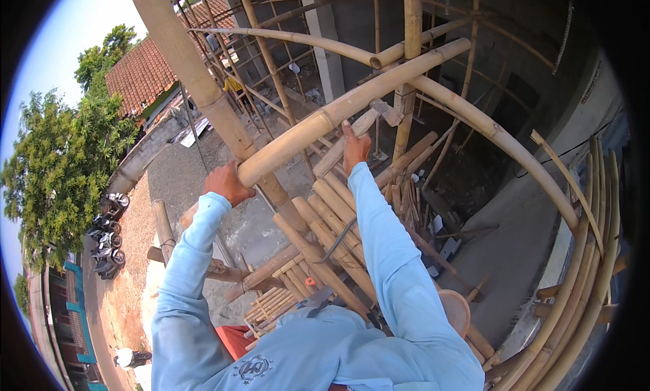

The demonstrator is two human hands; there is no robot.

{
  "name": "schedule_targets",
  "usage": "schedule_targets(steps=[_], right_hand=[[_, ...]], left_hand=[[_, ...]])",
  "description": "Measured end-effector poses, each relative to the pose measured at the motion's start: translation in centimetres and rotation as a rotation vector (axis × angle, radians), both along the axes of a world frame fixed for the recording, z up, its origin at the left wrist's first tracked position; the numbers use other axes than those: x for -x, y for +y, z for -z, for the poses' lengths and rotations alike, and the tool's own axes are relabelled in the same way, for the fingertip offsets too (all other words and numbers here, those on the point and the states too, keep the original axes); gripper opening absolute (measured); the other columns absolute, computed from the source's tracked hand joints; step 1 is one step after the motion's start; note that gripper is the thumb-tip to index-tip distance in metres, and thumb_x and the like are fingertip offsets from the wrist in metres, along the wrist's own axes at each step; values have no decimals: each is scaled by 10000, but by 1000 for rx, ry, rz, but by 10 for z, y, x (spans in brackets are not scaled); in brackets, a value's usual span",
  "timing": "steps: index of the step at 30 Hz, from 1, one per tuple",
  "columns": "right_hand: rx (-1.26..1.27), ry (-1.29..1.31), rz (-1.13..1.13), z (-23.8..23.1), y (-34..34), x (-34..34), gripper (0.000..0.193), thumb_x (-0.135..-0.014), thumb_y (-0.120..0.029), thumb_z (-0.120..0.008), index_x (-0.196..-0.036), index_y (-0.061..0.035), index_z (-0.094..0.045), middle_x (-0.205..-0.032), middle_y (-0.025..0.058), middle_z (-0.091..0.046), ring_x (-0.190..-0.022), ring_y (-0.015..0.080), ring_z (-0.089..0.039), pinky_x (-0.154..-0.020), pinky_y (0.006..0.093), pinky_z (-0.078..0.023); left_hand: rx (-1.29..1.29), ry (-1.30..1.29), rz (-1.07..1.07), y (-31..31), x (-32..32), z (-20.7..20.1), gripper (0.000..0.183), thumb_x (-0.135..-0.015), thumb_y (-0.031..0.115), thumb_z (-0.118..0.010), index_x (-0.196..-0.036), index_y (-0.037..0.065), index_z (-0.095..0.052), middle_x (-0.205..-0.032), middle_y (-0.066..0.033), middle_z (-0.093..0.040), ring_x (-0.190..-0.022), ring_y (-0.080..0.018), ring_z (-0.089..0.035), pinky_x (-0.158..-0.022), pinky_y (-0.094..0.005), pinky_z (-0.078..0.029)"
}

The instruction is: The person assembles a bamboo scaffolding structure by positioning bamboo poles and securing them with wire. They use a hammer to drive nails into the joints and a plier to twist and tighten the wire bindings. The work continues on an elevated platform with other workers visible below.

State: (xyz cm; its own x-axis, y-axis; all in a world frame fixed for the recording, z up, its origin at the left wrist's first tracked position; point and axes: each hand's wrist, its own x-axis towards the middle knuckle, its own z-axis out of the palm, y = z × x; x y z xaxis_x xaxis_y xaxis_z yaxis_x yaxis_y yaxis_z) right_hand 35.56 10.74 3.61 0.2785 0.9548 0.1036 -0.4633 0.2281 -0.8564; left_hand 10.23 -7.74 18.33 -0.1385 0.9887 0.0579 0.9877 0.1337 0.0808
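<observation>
A thick bamboo pole point(365, 96) slants across the upper middle, from its near left end up to the far right. My left hand point(229, 184) is closed round that near end, beside a thicker upright bamboo post point(220, 117). Just below the middle of the pole, my right hand point(357, 149) is closed on a hammer-like tool with a thick wooden handle point(365, 124) and a blocky grey head point(386, 112). My right thumb points up toward the pole's underside. The far part of the pole rests by another upright bamboo post point(412, 25), over crossing poles.
Cut bamboo lengths point(332, 218) form a platform beneath my arms. Long bent-looking poles point(596, 255) run along the right, near a concrete wall point(575, 113). Far below are the ground point(176, 167), parked motorcycles point(108, 239) and a person in yellow point(233, 85).
</observation>
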Motion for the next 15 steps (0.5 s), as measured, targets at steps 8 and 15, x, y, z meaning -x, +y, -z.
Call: schedule_targets(steps=[8, 15], right_hand=[[22, 288, -51, -8, -4, 41, 470, -905, -205, -772, -1237, 74, -590, -1216, 159, -646, -1076, 227, -593, -934, 356, -473], [-76, 405, 70, -10, 25, 56, 611, -908, -199, -772, -1352, 94, -472, -1287, 227, -611, -1187, 307, -599, -1040, 384, -462]], left_hand=[[-28, 22, -33, -4, 22, 18, 823, -543, 433, -915, -1231, 53, -672, -1055, -191, -741, -978, -367, -716, -899, -446, -557], [-124, -120, -56, -3, 18, 36, 821, -492, 179, -979, -1231, -7, -674, -1102, -161, -746, -1057, -301, -708, -978, -393, -528]])
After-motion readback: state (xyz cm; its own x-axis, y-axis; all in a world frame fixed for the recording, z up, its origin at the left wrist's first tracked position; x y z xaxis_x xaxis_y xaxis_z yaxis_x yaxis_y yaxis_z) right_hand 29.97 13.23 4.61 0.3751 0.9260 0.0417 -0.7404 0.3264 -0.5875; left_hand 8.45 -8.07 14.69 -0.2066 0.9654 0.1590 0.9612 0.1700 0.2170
